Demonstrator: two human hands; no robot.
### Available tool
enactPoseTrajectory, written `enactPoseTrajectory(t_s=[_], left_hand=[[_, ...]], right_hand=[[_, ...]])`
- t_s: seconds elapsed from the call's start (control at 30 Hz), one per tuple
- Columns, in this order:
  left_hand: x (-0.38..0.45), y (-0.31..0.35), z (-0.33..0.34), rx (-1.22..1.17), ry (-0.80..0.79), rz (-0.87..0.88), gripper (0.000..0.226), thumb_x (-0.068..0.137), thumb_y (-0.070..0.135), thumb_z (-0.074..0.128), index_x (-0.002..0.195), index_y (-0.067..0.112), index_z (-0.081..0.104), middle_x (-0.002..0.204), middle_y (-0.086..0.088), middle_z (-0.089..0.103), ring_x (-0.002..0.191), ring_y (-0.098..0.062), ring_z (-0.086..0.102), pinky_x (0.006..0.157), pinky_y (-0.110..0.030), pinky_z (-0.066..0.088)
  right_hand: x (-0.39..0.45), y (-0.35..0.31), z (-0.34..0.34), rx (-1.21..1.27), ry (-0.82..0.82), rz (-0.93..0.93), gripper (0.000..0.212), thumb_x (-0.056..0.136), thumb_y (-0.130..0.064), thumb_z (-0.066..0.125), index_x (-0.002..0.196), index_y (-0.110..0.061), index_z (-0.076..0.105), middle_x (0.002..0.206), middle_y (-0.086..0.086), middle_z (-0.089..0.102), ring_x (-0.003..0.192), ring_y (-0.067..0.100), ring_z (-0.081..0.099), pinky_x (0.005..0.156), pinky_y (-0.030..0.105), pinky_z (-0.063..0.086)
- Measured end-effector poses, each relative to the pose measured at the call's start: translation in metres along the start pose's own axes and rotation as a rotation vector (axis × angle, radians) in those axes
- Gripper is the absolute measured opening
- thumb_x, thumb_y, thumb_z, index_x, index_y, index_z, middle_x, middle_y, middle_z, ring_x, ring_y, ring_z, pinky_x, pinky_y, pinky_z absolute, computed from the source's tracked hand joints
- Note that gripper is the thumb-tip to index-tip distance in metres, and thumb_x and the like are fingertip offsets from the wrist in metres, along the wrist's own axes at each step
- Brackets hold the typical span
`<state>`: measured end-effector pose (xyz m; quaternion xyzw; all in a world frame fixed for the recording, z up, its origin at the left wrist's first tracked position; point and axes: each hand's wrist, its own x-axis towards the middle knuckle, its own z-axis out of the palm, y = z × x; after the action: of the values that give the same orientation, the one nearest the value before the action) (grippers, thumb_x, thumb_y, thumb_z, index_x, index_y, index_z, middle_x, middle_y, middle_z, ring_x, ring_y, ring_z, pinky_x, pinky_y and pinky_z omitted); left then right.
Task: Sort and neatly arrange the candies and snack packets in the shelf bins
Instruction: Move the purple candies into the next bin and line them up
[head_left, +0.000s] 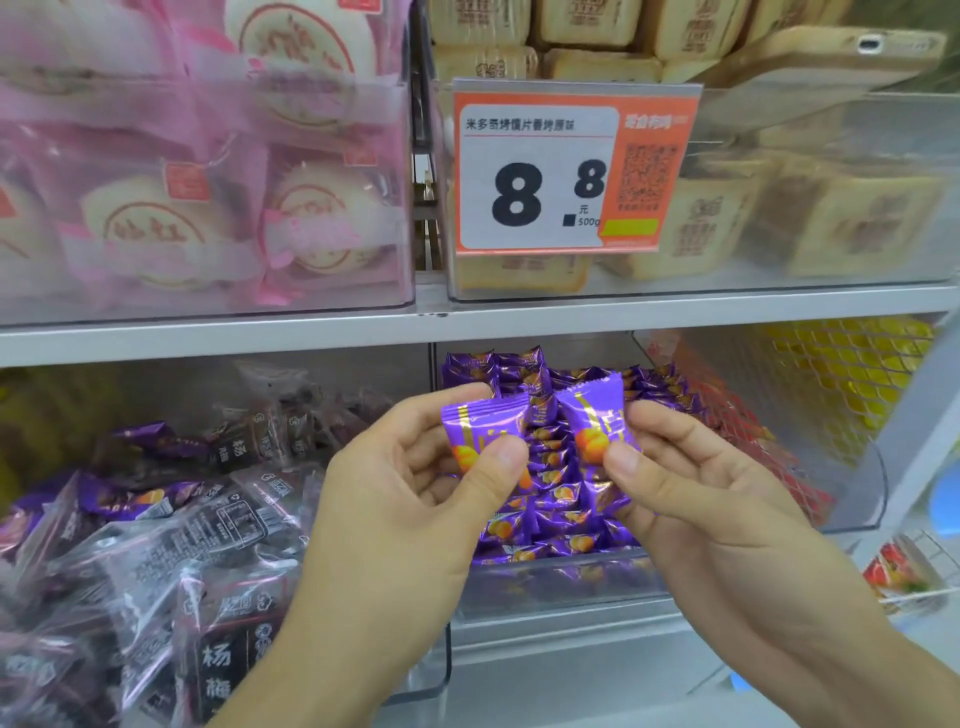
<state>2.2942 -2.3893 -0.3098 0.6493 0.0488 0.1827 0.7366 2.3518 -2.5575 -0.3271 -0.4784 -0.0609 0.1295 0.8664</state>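
Thumbs pinching, my left hand (415, 483) and right hand (691, 467) each hold one glossy purple foil candy packet (480, 418) (the other (595, 410) at three o'clock), best slotted upright into the clear plastic bin's (561, 582) rows.

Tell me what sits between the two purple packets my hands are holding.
Head view: a third purple candy standing in the bin behind, showing between the left packet and right packet.

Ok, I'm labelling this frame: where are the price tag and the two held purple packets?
price tag (530, 195): head view, on the large black 8.
left packet (480, 423): head view, on its purple upper face.
right packet (597, 415): head view, on its purple face above the orange picture.
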Motion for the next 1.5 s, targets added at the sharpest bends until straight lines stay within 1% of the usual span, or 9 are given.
enactPoseTrajectory(t_s=[0.17, 0.33, 0.53, 0.7, 0.83, 0.97, 1.2, 1.37, 1.5], left_hand=[[-0.003, -0.006, 0.002, 0.088, -0.003, 0.033, 0.017, 0.081, 0.012, 0.071, 0.096, 0.019, 0.075, 0.085, 0.002, 0.078, 0.08, -0.016, 0.074, 0.068, -0.017, 0.056], [-0.005, -0.004, 0.002, 0.122, -0.021, 0.036, 0.016, 0.075, 0.009, 0.078, 0.085, 0.022, 0.078, 0.082, 0.001, 0.078, 0.077, -0.017, 0.074, 0.071, -0.03, 0.061], [-0.008, 0.001, 0.004, 0.086, 0.023, -0.037, 0.028, 0.061, 0.024, 0.092, 0.077, 0.016, 0.071, 0.071, -0.008, 0.074, 0.061, -0.021, 0.068, 0.07, -0.05, 0.058], [-0.01, -0.003, 0.006, 0.042, 0.01, -0.065, 0.019, 0.064, 0.024, 0.08, 0.068, 0.013, 0.066, 0.067, -0.012, 0.071, 0.058, -0.018, 0.063, 0.059, -0.028, 0.052], [-0.009, -0.002, 0.007, 0.049, 0.03, -0.06, 0.018, 0.075, 0.033, 0.076, 0.076, 0.015, 0.076, 0.069, -0.009, 0.074, 0.054, -0.019, 0.065, 0.059, -0.033, 0.057], [-0.007, -0.004, 0.006, 0.002, 0.046, -0.16, 0.023, 0.079, 0.032, 0.066, 0.08, 0.014, 0.08, 0.077, -0.012, 0.076, 0.068, -0.028, 0.074, 0.07, -0.043, 0.062], [-0.003, -0.003, 0.004, -0.122, 0.02, -0.279, 0.024, 0.092, 0.017, 0.061, 0.087, -0.001, 0.076, 0.083, -0.018, 0.076, 0.076, -0.027, 0.075, 0.069, -0.03, 0.061], [-0.001, -0.003, 0.002, -0.209, -0.073, -0.312, 0.048, 0.092, 0.041, 0.051, 0.086, 0.001, 0.078, 0.091, -0.017, 0.076, 0.089, -0.028, 0.074, 0.079, -0.036, 0.061], [-0.004, -0.004, -0.001, -0.025, -0.148, -0.139, 0.027, 0.075, 0.032, 0.068, 0.09, 0.013, 0.08, 0.088, -0.01, 0.077, 0.085, -0.026, 0.075, 0.08, -0.032, 0.06]], right_hand=[[-0.002, 0.005, 0.0, -0.038, -0.144, 0.06, 0.069, 0.053, -0.01, 0.089, 0.119, -0.007, 0.069, 0.123, 0.024, 0.065, 0.105, 0.032, 0.066, 0.091, 0.037, 0.055], [-0.006, 0.005, 0.005, -0.049, -0.238, 0.012, 0.053, 0.059, -0.006, 0.08, 0.11, 0.001, 0.066, 0.113, 0.026, 0.068, 0.1, 0.033, 0.066, 0.083, 0.029, 0.056], [-0.006, 0.001, 0.007, -0.325, -0.265, -0.179, 0.041, 0.074, -0.017, 0.082, 0.113, -0.018, 0.07, 0.112, 0.013, 0.072, 0.102, 0.024, 0.069, 0.082, 0.028, 0.056], [-0.006, -0.001, 0.012, -0.473, -0.287, -0.133, 0.043, 0.089, -0.012, 0.069, 0.13, -0.019, 0.061, 0.117, 0.003, 0.073, 0.103, 0.022, 0.07, 0.086, 0.03, 0.057], [-0.003, -0.004, 0.008, -0.429, -0.191, -0.153, 0.042, 0.081, -0.03, 0.073, 0.12, -0.017, 0.066, 0.107, 0.01, 0.075, 0.088, 0.027, 0.072, 0.079, 0.035, 0.06], [-0.001, -0.003, 0.003, -0.393, -0.139, -0.179, 0.056, 0.062, -0.051, 0.086, 0.107, -0.022, 0.071, 0.102, 0.01, 0.076, 0.078, 0.018, 0.07, 0.07, 0.025, 0.056], [-0.006, -0.005, 0.007, -0.655, -0.296, -0.275, 0.025, 0.08, -0.024, 0.071, 0.105, -0.031, 0.07, 0.109, -0.002, 0.073, 0.1, 0.013, 0.069, 0.077, 0.023, 0.056], [-0.002, -0.008, 0.002, -0.654, -0.335, -0.183, 0.028, 0.078, -0.023, 0.073, 0.105, -0.027, 0.072, 0.108, 0.005, 0.072, 0.097, 0.024, 0.07, 0.077, 0.034, 0.06], [-0.001, -0.013, -0.001, -0.66, -0.348, -0.107, 0.041, 0.071, -0.017, 0.078, 0.11, -0.026, 0.069, 0.108, 0.002, 0.072, 0.093, 0.024, 0.072, 0.074, 0.032, 0.059]])
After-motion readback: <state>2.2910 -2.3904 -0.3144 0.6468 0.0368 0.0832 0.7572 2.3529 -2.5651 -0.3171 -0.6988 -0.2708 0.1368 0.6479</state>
